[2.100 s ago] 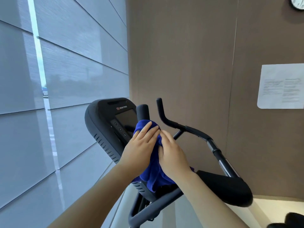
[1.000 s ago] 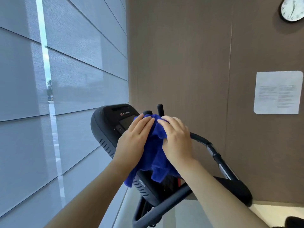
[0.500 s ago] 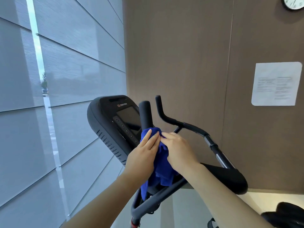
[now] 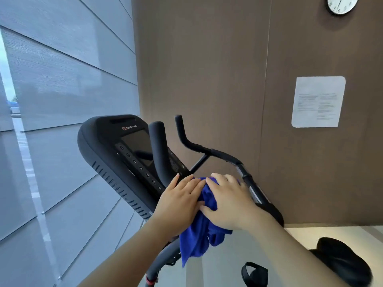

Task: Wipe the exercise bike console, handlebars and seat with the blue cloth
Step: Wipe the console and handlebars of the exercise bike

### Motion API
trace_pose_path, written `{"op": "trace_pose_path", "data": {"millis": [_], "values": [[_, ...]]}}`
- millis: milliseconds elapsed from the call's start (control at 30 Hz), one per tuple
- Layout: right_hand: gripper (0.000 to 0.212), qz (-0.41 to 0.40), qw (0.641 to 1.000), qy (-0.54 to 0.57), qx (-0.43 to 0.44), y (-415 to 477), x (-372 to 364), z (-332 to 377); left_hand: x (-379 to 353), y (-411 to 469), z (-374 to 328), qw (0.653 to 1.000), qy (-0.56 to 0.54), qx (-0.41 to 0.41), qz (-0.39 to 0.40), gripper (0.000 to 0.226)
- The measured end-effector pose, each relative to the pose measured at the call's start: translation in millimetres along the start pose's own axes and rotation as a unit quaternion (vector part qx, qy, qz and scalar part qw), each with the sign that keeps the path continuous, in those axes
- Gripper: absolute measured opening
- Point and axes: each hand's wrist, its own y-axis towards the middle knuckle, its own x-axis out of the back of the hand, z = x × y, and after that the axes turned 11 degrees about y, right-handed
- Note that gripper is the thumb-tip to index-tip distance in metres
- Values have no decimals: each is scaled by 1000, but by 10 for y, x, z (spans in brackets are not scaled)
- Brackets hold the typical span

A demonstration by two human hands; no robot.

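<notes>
Two hands are bunched together on the exercise bike's handlebars, just right of the frame's centre. The left hand [image 4: 182, 206] lies with its fingers straight and close together, pressed flat over the bar and the edge of the blue cloth [image 4: 199, 237]. The right hand [image 4: 230, 204] touches it on the right. Its fingers are bent over the top of the cloth and its thumb nips a fold, so this hand has the cloth in its grasp. The cloth is wadded between the two hands at the foot of the upright grip [image 4: 157, 148], and its loose tail hangs under the wrists toward the bottom of the frame.

A second ago both hands and the cloth sat over the tip of that upright grip, hiding it. Half a second ago they were partway down its stem. Now they are lower again, at the bend below the stem, and the whole dark stem stands bare above them in front of the console [image 4: 116, 154]. The console sits left of centre with its screen dark. The right handlebar [image 4: 199, 149] curves away to the right.

On the brown wall [image 4: 207, 69] a paper notice [image 4: 318, 101] hangs at the right and a clock [image 4: 342, 4] shows in the upper right corner. Window blinds [image 4: 62, 79] fill the left. A pedal strap [image 4: 255, 274] and a dark rounded shape [image 4: 342, 264] that I cannot identify sit at the lower right.
</notes>
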Motion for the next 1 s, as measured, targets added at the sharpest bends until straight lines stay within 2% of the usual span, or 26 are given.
{"op": "trace_pose_path", "data": {"millis": [67, 167, 233, 300, 433, 533, 700, 833, 900, 1000], "values": [[63, -18, 999, -45, 14, 33, -67, -13, -2, 34, 14, 1000, 14, -17, -11, 51], [67, 7, 998, -60, 26, 38, -30, -52, 0, 43, 17, 1000, -8, -23, 4, 55], [66, 7, 996, -84, 22, 1, -30, -24, -6, 46, -12, 1000, -9, -17, -10, 47], [56, -32, 995, -92, 12, -48, -87, 64, 2, 41, -46, 999, -33, -4, -26, 36], [30, -158, 985, -65, -3, -206, -269, 155, 36, -64, -105, 987, -142, 49, -53, 31], [20, -209, 978, -2, 14, -249, -298, 118, 100, -117, -64, 990, -125, 32, -53, 25], [31, -275, 958, 50, 71, 7, -139, 249, 378, -20, 253, 992, -43, 1, -120, 39], [43, -337, 933, 63, 107, 443, 48, 515, 584, 144, 653, 981, 1, 51, -189, 46], [49, -313, 942, 61, 105, 660, 64, 677, 603, 200, 836, 983, 25, 79, -163, 51], [68, -219, 970, 68, 85, 799, -134, 839, 438, 159, 976, 993, 72, 62, -74, 65]]}}
